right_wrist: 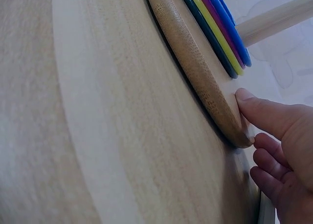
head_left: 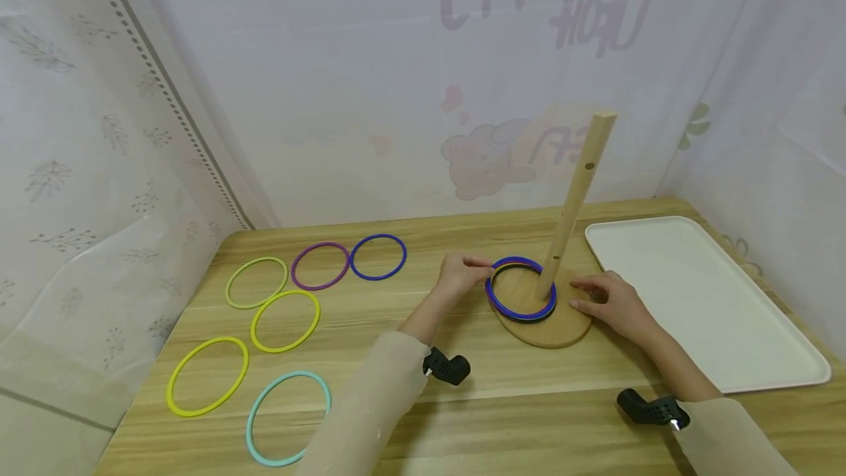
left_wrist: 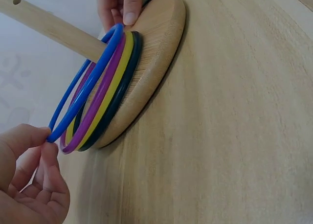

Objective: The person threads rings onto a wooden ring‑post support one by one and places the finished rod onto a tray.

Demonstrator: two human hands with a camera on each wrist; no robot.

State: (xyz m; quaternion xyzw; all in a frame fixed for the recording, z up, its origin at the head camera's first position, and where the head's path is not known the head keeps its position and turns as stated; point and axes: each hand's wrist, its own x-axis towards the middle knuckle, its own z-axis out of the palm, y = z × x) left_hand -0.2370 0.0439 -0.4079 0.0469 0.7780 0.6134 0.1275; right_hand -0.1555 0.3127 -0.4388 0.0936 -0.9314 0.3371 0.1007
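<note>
A wooden post (head_left: 573,211) rises from a round wooden base (head_left: 555,335). Around its foot lie a dark green ring (left_wrist: 122,87), a yellow ring (left_wrist: 110,93) and a purple ring (left_wrist: 100,96), stacked in that order upward. On top is a blue ring (left_wrist: 89,84), also around the post. My left hand (head_left: 456,275) pinches the blue ring's left edge between thumb and finger, holding that side slightly above the purple ring. At the base's right side, my right hand (head_left: 616,304) grips the rim, thumb on top and fingers at the edge.
Several loose rings lie on the table's left: a lime ring (head_left: 247,307), a purple ring (head_left: 320,289), a blue ring (head_left: 379,278), two yellow rings and a turquoise ring (head_left: 250,424), partly behind my left sleeve. A white tray (head_left: 700,300) stands on the right.
</note>
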